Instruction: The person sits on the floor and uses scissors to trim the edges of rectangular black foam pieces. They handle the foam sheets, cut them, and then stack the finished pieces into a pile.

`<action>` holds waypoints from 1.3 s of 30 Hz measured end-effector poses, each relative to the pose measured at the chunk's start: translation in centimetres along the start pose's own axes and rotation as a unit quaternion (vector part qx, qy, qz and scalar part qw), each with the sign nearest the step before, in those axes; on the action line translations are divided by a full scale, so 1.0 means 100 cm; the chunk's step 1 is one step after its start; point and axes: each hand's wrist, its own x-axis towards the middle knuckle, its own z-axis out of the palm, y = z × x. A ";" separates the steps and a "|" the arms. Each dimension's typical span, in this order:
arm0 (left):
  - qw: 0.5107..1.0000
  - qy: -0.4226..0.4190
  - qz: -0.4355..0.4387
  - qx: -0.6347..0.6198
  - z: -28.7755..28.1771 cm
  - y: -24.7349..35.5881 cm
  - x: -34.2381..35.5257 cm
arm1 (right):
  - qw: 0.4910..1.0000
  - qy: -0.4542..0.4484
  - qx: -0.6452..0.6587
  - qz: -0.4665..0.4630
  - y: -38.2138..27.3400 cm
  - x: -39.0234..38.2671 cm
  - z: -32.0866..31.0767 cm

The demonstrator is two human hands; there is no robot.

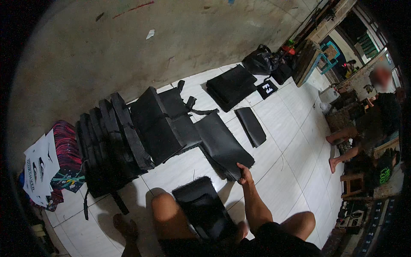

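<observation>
My right hand point(245, 174) pinches the near corner of a flat black rectangular panel point(222, 139), which looks like leather or coated cloth. That panel lies atop other black pieces, its held end slightly off the floor. My left hand point(125, 227) hangs in shadow beside my left knee, fingers apart and nothing visible in it. Between my knees rests another black piece with a raised glossy panel point(204, 210). Farther left stands a row of black padded pieces with straps point(113, 137). A small black curved panel point(251, 127) lies right of the held one.
Folded black pieces point(231, 85) and a black plastic bag point(259, 60) sit by the wall point(107, 51). Patterned fabric point(66, 150) under white printed sheets point(40, 171) is stacked at far left. Another person point(376, 111) sits at right, near a wooden stool point(353, 185).
</observation>
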 end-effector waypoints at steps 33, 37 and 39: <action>0.994 -0.064 -0.054 0.074 -0.011 -0.007 0.009 | 0.750 0.260 -0.585 -0.165 -0.056 0.109 0.057; 0.982 -0.092 -0.098 0.133 -0.012 -0.034 -0.011 | 0.721 0.339 -0.602 -0.046 -0.018 0.124 0.187; 0.987 -0.107 -0.070 0.094 0.014 -0.006 -0.001 | 0.737 0.361 -0.564 -0.087 -0.068 0.152 0.133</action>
